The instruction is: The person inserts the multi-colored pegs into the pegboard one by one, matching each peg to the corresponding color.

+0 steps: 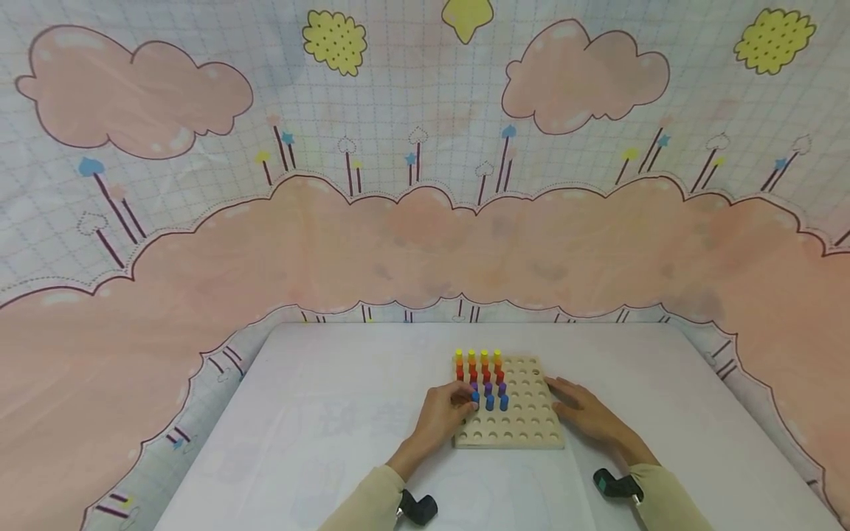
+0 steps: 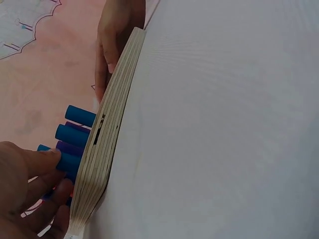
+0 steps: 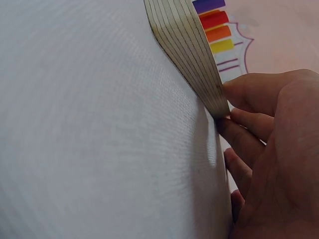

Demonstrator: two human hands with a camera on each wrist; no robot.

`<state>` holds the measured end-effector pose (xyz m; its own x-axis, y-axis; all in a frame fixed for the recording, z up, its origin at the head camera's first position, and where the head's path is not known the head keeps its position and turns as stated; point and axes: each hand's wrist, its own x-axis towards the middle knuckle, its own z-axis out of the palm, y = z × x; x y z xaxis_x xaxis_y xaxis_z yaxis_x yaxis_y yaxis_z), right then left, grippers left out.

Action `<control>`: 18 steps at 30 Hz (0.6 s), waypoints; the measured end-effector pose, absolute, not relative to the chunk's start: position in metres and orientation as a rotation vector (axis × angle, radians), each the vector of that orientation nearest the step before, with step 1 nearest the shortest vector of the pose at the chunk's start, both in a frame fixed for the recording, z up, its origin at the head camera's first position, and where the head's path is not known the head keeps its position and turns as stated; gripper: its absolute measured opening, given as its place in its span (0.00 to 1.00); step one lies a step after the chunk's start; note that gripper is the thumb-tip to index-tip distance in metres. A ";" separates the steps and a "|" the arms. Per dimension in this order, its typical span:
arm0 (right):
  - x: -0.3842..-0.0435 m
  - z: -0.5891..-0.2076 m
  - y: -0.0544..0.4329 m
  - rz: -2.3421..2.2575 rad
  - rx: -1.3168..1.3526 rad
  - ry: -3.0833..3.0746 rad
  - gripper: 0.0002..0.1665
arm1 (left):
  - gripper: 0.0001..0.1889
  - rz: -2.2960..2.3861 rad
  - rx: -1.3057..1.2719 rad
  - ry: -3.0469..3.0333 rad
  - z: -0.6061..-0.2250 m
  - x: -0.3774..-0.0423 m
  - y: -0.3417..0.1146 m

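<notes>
A square wooden pegboard [image 1: 521,435] lies on the table, with rows of yellow, orange, red, purple and blue pegs filling its far left part. At its left side, my left hand [image 1: 443,409] pinches the leftmost visible blue peg [image 2: 70,162] between thumb and fingers; that peg stands in line with two other blue pegs [image 1: 496,403]. The fingers partly hide the purple row's left end. Along the board's right edge rests my right hand [image 1: 587,413], its thumb and fingertips touching the side [image 3: 192,55] with the fingers loosely extended.
A white tabletop [image 1: 319,413] surrounds the board. Rows of round holes show on the board's right and near parts. Behind the table hangs a pink and white patterned cloth [image 1: 425,251]. Dark wrist devices [image 1: 418,509] sit at both sleeves.
</notes>
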<state>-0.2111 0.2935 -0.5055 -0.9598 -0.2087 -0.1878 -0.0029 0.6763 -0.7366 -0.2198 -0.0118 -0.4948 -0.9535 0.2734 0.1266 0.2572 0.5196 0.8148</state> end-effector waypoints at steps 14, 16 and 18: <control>-0.211 -0.504 0.293 -1.176 -0.176 2.620 0.35 | 0.09 1.397 0.493 2.725 -0.496 -0.219 -0.016; -0.211 -0.504 0.292 -1.183 -0.175 2.614 0.35 | 0.10 1.395 0.489 2.732 -0.495 -0.218 -0.019; -0.211 -0.504 0.292 -1.188 -0.173 2.608 0.35 | 0.09 1.404 0.474 2.733 -0.494 -0.217 -0.023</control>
<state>-0.2110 0.2923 -0.5039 -0.9564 -0.2182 -0.1940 0.0032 0.6566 -0.7542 -0.2166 -0.0233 -0.4939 -0.9530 0.2829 0.1086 0.2531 0.5459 0.7987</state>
